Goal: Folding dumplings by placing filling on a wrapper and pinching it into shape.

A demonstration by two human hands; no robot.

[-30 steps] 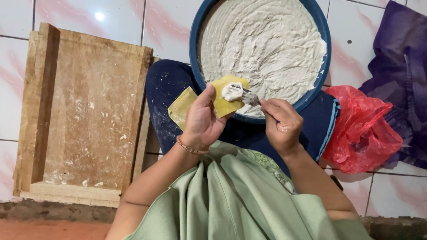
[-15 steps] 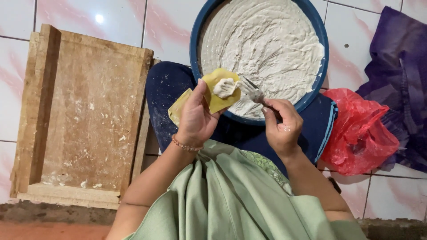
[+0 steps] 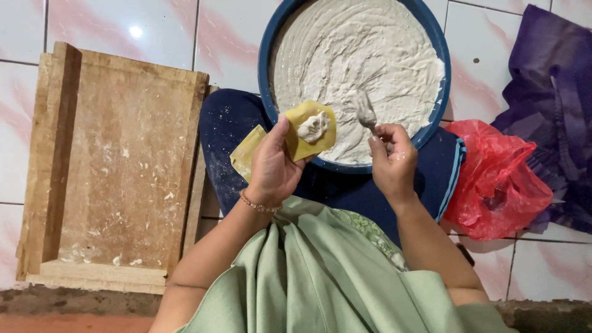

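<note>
My left hand (image 3: 271, 168) holds a yellow square wrapper (image 3: 310, 131) with a small dollop of white paste (image 3: 313, 126) on it. More yellow wrappers (image 3: 248, 151) stick out below that hand. My right hand (image 3: 391, 161) grips a metal fork (image 3: 365, 113), its paste-coated tines raised over a big blue basin (image 3: 431, 43) full of white paste (image 3: 357, 61). The basin rests on my lap, just beyond both hands.
A worn wooden tray (image 3: 117, 166) dusted with flour lies on the tiled floor to the left. A red plastic bag (image 3: 493, 185) and purple cloth (image 3: 552, 92) lie to the right. A green garment (image 3: 320, 277) covers my torso.
The fork has lifted off the wrapper and moved right over the basin, leaving the dollop of paste on the wrapper. My left hand shifted slightly up.
</note>
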